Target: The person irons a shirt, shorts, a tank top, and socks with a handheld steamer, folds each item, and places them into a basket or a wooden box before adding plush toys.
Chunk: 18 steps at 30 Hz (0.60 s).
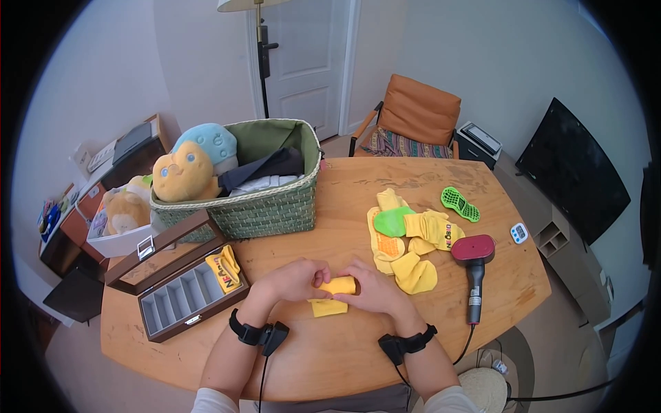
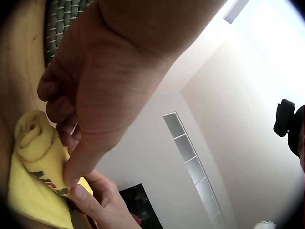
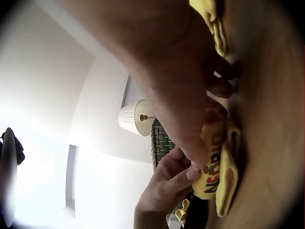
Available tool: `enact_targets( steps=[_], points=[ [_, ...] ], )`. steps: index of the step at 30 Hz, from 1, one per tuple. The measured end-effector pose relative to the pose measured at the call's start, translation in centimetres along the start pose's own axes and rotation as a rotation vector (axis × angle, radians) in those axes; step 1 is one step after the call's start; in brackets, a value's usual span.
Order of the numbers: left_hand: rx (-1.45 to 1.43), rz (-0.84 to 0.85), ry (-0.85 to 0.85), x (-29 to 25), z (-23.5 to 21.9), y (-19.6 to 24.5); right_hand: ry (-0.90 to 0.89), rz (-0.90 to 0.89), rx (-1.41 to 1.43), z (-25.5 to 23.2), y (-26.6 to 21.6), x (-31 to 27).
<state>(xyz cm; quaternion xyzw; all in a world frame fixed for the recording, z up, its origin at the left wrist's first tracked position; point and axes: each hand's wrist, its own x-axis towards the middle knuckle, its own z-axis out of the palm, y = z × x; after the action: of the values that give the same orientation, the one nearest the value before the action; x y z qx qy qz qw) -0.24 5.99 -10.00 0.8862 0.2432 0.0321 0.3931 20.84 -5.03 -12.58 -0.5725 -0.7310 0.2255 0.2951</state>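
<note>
A yellow sock (image 1: 339, 285), partly rolled up, lies on the table between both hands, its flat end stretched toward the person. My left hand (image 1: 300, 278) grips the left end of the roll, with thumb and fingers bent round it. At the other end, my right hand (image 1: 370, 288) holds the roll between thumb and fingers. Dark and red lettering shows on the rolled sock (image 2: 42, 162) in the left wrist view, where its spiral end faces the camera. In the right wrist view, thumbs of both hands press near each other on the roll.
An open brown box (image 1: 193, 296) with grey compartments stands at left, one folded yellow sock (image 1: 224, 270) inside. Behind it is a green woven basket (image 1: 275, 215) with plush toys. Loose yellow socks (image 1: 416, 272), a green-soled sock (image 1: 460, 204), a handheld steamer (image 1: 474, 268) and a timer (image 1: 519, 233) lie right.
</note>
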Motion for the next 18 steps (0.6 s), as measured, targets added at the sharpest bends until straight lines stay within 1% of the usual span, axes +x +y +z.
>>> enact_targets(
  steps=[1,5,7,11,13,14,16,17,18],
  points=[
    [0.003,-0.003,0.004,0.0,0.0,0.1,-0.045,0.018,-0.04,0.0,0.0,0.0],
    [-0.016,-0.047,0.016,-0.1,-0.2,0.3,-0.078,0.008,-0.027,-0.2,-0.2,0.0],
    [-0.001,-0.061,-0.011,-0.1,-0.4,0.4,-0.051,-0.033,-0.006,0.3,0.3,0.0],
    [0.055,-0.031,-0.025,-0.2,-0.3,0.0,-0.014,-0.016,0.067,0.8,1.1,0.1],
    [0.09,0.11,0.083,0.0,0.3,-0.8,0.091,-0.051,0.048,0.9,1.0,0.1],
    [0.09,0.11,0.083,0.0,0.5,-1.1,0.091,-0.051,0.049,0.8,1.0,0.1],
    [0.141,0.266,0.206,0.1,0.7,-1.4,0.085,-0.015,0.076,0.6,0.8,0.3],
    [0.141,0.267,0.206,0.1,0.5,-1.3,0.086,-0.015,0.076,0.5,0.6,0.4],
    [0.095,0.208,0.155,0.0,0.2,-0.9,0.079,0.042,0.152,0.4,0.4,0.4]
  ],
)
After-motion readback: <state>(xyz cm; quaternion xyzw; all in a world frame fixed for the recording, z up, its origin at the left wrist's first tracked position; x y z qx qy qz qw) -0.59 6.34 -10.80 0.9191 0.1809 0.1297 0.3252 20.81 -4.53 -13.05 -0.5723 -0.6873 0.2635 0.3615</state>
